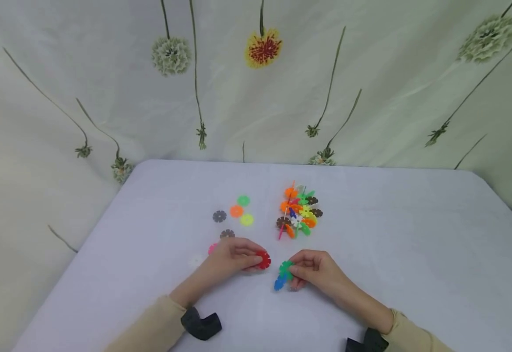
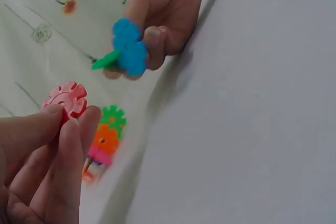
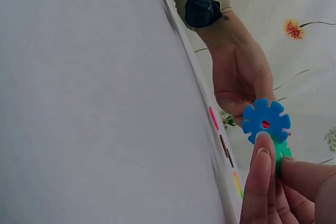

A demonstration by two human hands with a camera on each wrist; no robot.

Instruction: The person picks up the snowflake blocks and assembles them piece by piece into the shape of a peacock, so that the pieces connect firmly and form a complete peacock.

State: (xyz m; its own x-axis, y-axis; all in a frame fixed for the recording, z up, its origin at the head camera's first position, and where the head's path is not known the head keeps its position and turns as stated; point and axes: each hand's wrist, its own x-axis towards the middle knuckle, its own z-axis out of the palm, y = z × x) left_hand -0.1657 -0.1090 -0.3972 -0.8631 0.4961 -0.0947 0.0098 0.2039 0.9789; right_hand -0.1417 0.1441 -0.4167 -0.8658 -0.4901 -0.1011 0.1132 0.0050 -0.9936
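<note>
Between thumb and fingers, my left hand [image 1: 231, 257] pinches a red notched building disc [image 1: 264, 260] by its edge. My right hand [image 1: 319, 270] pinches a green notched disc [image 1: 286, 268], which is joined at an angle to a blue disc [image 1: 279, 283]. A short gap separates the red disc from the joined pair in the head view. Seen from the right wrist, the blue disc [image 3: 266, 121] faces the camera and mostly covers the red one. The left wrist view shows the red disc [image 2: 67, 99] held upright at the fingertips.
Beyond my right hand lies a colourful cluster of joined discs [image 1: 297, 210]. Several loose discs lie behind my left hand, among them a green one [image 1: 244, 201], an orange one [image 1: 236, 211] and a pink one [image 1: 213, 249]. A flowered cloth [image 1: 282, 107] hangs behind the white table [image 1: 414, 234].
</note>
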